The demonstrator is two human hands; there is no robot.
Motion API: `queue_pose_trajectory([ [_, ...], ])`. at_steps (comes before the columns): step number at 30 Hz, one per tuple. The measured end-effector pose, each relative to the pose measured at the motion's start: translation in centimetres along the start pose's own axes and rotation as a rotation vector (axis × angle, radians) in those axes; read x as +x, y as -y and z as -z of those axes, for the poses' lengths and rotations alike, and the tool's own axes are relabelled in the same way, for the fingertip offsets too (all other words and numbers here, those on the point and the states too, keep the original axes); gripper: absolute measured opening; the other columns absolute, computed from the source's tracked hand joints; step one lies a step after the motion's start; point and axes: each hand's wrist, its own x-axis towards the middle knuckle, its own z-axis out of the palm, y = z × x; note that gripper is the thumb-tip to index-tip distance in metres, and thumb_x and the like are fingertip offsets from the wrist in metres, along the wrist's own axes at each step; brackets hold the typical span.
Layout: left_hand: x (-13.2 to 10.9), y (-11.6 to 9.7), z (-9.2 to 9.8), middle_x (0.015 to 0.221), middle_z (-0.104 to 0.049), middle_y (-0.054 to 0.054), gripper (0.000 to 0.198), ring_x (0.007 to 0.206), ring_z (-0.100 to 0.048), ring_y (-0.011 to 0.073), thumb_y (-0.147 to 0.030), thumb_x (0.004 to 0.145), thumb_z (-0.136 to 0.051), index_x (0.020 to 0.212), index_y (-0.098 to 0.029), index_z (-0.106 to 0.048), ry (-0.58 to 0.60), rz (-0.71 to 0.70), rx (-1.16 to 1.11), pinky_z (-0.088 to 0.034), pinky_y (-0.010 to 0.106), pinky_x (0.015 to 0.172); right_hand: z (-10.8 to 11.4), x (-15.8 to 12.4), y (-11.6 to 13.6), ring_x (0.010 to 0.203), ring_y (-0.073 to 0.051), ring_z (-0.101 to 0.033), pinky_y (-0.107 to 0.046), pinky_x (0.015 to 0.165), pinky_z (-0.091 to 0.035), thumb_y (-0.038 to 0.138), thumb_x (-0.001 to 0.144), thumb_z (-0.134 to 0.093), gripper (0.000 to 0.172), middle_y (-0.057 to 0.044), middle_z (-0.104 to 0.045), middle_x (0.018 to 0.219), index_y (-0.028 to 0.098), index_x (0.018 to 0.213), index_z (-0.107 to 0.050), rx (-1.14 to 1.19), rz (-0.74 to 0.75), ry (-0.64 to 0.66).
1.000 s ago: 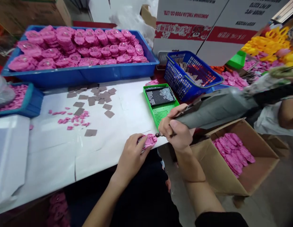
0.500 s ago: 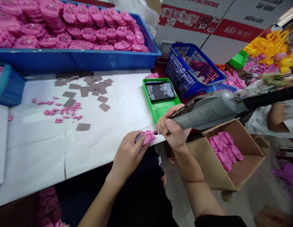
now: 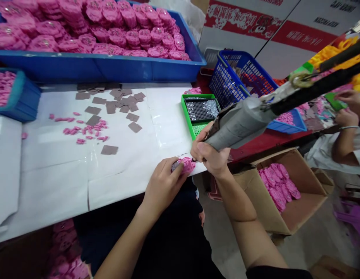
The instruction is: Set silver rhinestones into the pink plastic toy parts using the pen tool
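Observation:
My left hand [image 3: 164, 178] is closed around a pink plastic part [image 3: 188, 165] at the front edge of the white-covered table [image 3: 124, 170]. A greyish piece shows on that part beside my fingers. My right hand [image 3: 210, 155] is wrapped around a grey power screwdriver [image 3: 240, 123], tilted with its tip at the right end of the pink part. Whether the tip touches a screw is too small to tell. Behind my right hand stands a green tray [image 3: 189, 116] with a black perforated plate [image 3: 201, 109] and small silvery screws.
Grey square plates [image 3: 122, 102] and small pink pieces [image 3: 84, 131] lie loose on the table. Blue bins [image 3: 116, 69] of pink parts, a blue basket [image 3: 226, 79] and a cardboard box [image 3: 302, 193] stand around. At right, another person's hands [image 3: 347, 110] work.
My view has shifted a little, so the table things sit further right. The screwdriver's rear end has swung left and upward in view. Both hands keep their grips.

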Motion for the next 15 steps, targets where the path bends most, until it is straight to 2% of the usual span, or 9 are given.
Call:
queue_pose_trajectory([
  [2,0.0,0.0,0.0,0.117,-0.068,0.015,0.018,0.107,-0.065,0.0271,-0.027,0.102,-0.061,0.117,-0.018,-0.064,-0.006,-0.002,0.003,-0.058,0.043,0.09,0.4,0.1,0.7,0.03,-0.005,-0.027,-0.021,0.034,-0.027,0.037,0.075,-0.079,0.029,0.015,-0.039,0.042,0.026,0.083,-0.054,0.048,0.056,0.09],
  [4,0.0,0.0,0.0,0.115,-0.068,0.015,0.017,0.105,-0.065,0.0271,-0.029,0.102,-0.061,0.114,-0.017,-0.065,-0.011,-0.004,0.012,-0.058,0.043,0.088,1.0,0.4,2.0,0.03,-0.006,-0.028,-0.022,0.033,-0.029,0.033,0.079,-0.074,0.019,0.014,-0.04,0.042,0.026,0.085,-0.057,0.067,0.152,0.09],
  [6,-0.1,-0.2,0.0,0.113,-0.068,0.015,0.018,0.104,-0.064,0.0276,-0.029,0.102,-0.061,0.113,-0.016,-0.065,-0.006,-0.003,0.023,-0.059,0.044,0.088,1.9,1.2,3.5,0.03,-0.006,-0.028,-0.023,0.033,-0.031,0.031,0.079,-0.07,0.013,0.013,-0.04,0.042,0.026,0.084,-0.059,0.048,0.313,-0.038],
  [9,0.1,-0.5,0.2,0.118,-0.066,0.017,0.021,0.107,-0.063,0.0304,-0.027,0.101,-0.061,0.116,-0.014,-0.065,0.016,0.013,0.031,-0.059,0.047,0.088,3.9,3.6,4.8,0.031,-0.007,-0.027,-0.024,0.033,-0.029,0.033,0.077,-0.068,0.013,0.012,-0.037,0.043,0.027,0.08,-0.057,-0.013,0.516,-0.291],
  [12,0.7,-0.9,0.2,0.133,-0.061,0.021,0.028,0.119,-0.06,0.0343,-0.026,0.1,-0.061,0.125,-0.014,-0.063,0.056,0.024,0.012,-0.058,0.052,0.092,5.9,6.4,4.4,0.031,-0.007,-0.027,-0.024,0.034,-0.026,0.036,0.072,-0.069,0.019,0.013,-0.035,0.041,0.027,0.076,-0.052,-0.075,0.52,-0.49],
  [15,1.7,-1.2,-0.4,0.13,-0.064,0.017,0.027,0.119,-0.06,0.0324,-0.025,0.099,-0.062,0.125,-0.016,-0.063,0.082,0.016,-0.062,-0.057,0.05,0.093,7.2,8.2,3.2,0.031,-0.008,-0.029,-0.024,0.034,-0.026,0.039,0.069,-0.07,0.024,0.013,-0.037,0.039,0.027,0.076,-0.051,-0.102,0.445,-0.538],
])
